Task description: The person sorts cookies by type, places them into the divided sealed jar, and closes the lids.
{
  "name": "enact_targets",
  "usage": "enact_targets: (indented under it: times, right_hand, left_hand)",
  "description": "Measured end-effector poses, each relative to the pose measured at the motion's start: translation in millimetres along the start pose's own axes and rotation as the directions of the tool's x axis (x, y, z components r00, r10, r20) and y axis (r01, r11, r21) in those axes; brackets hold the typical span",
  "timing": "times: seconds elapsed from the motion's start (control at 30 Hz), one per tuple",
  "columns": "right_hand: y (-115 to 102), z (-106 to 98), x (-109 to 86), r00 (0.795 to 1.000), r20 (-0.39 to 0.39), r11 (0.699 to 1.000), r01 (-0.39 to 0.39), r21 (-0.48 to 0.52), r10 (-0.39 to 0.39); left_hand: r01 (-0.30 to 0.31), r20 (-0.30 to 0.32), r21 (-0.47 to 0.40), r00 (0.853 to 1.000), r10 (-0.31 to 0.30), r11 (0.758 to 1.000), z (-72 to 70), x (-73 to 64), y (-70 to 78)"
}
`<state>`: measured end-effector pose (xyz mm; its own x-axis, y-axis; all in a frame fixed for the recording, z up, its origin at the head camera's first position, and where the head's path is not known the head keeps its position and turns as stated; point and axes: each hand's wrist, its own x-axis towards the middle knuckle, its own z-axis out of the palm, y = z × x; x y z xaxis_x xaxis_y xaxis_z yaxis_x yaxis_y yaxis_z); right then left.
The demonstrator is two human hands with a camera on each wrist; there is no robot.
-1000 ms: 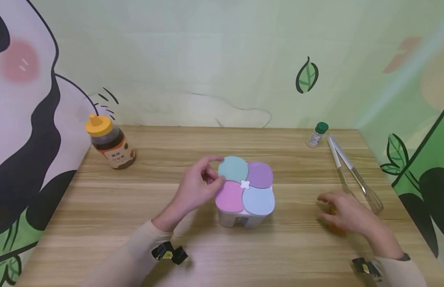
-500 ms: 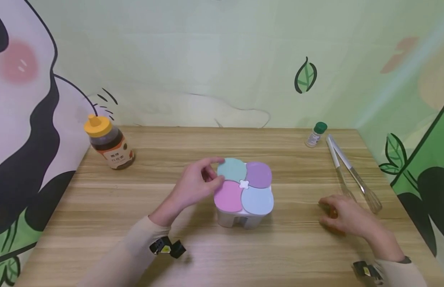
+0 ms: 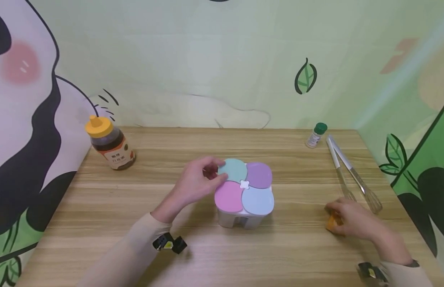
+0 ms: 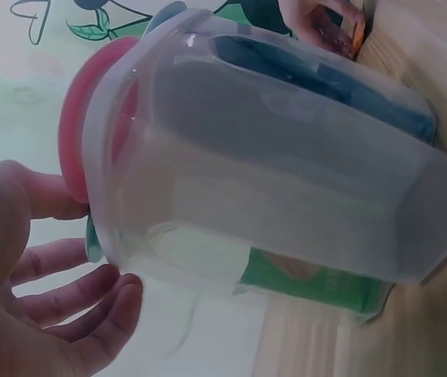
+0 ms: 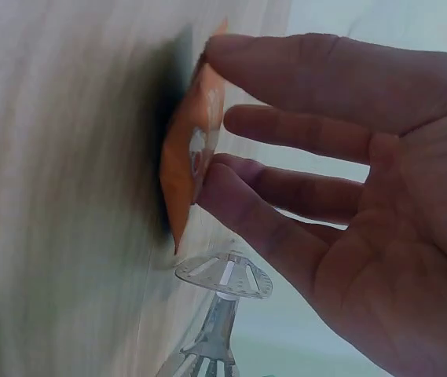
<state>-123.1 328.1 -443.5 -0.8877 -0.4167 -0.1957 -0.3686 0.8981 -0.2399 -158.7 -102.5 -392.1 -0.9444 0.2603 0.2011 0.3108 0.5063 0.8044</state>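
A clear container (image 4: 207,157) topped by teal, purple, pink and light-blue petal lids stands mid-table; blue and green packets show inside it. My left hand (image 3: 196,179) pinches the edge of the teal lid (image 3: 234,169), its thumb and index finger at the lid's left side. The lid lies level with the others. Right of the container, my right hand (image 3: 356,219) holds an orange packet (image 5: 184,157) between thumb and fingers. In the right wrist view this packet is tilted on edge, with a dark shadow behind it on the wood.
Metal tongs (image 3: 352,169) with slotted ends lie beyond my right hand. A small green-capped shaker (image 3: 315,137) stands at the back right. At the back left is a honey bottle (image 3: 114,149) with a yellow cap. Printed fabric surrounds the table (image 3: 157,147).
My right hand has drawn slightly right and toward me, its fingers closing on the orange packet, which now shows more. The left hand stays at the teal lid.
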Motion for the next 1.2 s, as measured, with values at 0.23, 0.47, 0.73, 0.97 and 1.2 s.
enact_targets:
  times: [0.23, 0.47, 0.73, 0.97, 1.2]
  right_hand:
    - [-2, 3, 0.1, 1.0, -0.001, 1.0, 0.014, 0.002, -0.014]
    - [-6, 6, 4.8, 0.998, -0.049, 0.999, 0.049, 0.013, -0.048]
    - [-10, 7, 9.5, 0.994, -0.101, 0.999, 0.041, 0.012, -0.04]
    - [-16, 7, 15.5, 0.994, -0.108, 1.0, 0.01, 0.003, -0.009]
    - [-15, 7, 13.8, 0.995, -0.063, 0.997, 0.079, 0.018, -0.077]
  left_hand:
    - [0.006, 0.111, 0.081, 0.994, -0.015, 0.997, -4.6, 2.0, 2.2]
    - [-0.081, 0.152, 0.192, 0.987, 0.052, 0.978, -5.9, 6.7, 8.5]
    - [-0.131, 0.066, 0.108, 0.99, 0.125, 0.985, -0.4, 4.1, -0.3]
    - [-0.155, -0.006, 0.09, 0.988, 0.156, 0.984, 0.0, 2.3, -4.1]
    - [-0.162, -0.024, 0.067, 0.986, 0.164, 0.985, 1.4, 0.7, -5.5]
